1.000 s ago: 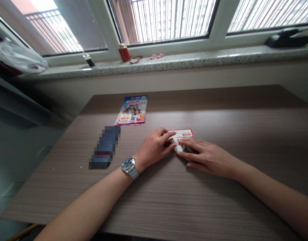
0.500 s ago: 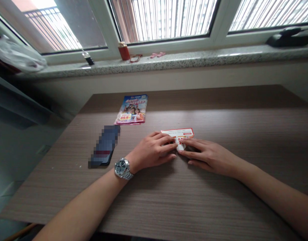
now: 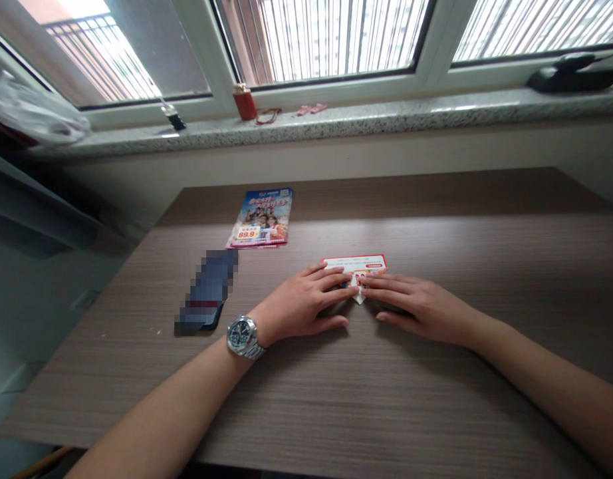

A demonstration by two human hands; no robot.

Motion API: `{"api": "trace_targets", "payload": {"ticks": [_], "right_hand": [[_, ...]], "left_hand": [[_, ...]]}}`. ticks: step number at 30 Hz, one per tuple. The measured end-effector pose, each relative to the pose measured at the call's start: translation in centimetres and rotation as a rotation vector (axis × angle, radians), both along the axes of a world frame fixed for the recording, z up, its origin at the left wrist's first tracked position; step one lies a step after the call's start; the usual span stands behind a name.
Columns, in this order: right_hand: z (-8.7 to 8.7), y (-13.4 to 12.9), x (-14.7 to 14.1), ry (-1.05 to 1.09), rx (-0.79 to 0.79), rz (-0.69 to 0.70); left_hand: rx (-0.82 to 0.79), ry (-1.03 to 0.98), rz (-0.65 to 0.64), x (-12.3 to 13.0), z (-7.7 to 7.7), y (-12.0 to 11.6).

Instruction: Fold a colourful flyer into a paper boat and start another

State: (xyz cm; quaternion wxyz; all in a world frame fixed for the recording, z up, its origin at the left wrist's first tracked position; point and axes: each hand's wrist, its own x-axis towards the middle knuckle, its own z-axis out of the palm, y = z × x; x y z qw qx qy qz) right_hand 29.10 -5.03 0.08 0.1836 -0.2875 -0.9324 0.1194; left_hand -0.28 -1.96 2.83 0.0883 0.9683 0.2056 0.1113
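A folded paper flyer (image 3: 356, 263), white with a red edge and coloured print, lies on the wooden table (image 3: 336, 399). Its near end comes to a point between my hands. My left hand (image 3: 309, 299), with a metal watch (image 3: 244, 336) on the wrist, rests its outstretched fingers on the left part of the paper. From the other side, my right hand (image 3: 419, 306) lays its extended fingers on the right part. Both thumbs are held apart from the fingers, near the tabletop. The fingers cover much of the paper's lower half.
A stack of colourful flyers (image 3: 262, 218) lies at the back left, with a dark, pixelated phone (image 3: 207, 293) in front of it. On the granite windowsill (image 3: 366, 123) stand a red container (image 3: 245, 103) and a black object (image 3: 576, 76).
My fingers have straightened and spread flatter over the paper. My thumbs have moved away from the fingers, and the paper's pointed near end shows more clearly.
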Motion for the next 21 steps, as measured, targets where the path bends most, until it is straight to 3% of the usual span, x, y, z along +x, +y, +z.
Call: {"api": "trace_targets", "payload": {"ticks": [7, 15, 21], "right_hand": [[-0.2, 0.37, -0.18, 0.063, 0.026, -0.026], [-0.67, 0.59, -0.52, -0.016, 0.053, -0.119], [-0.22, 0.29, -0.37, -0.012, 0.058, -0.109]], "left_hand": [[-0.015, -0.013, -0.001, 0.14, -0.32, 0.02], [-0.009, -0.017, 0.005, 0.29, -0.4, 0.01], [-0.034, -0.021, -0.027, 0.37, -0.44, -0.22]]}}
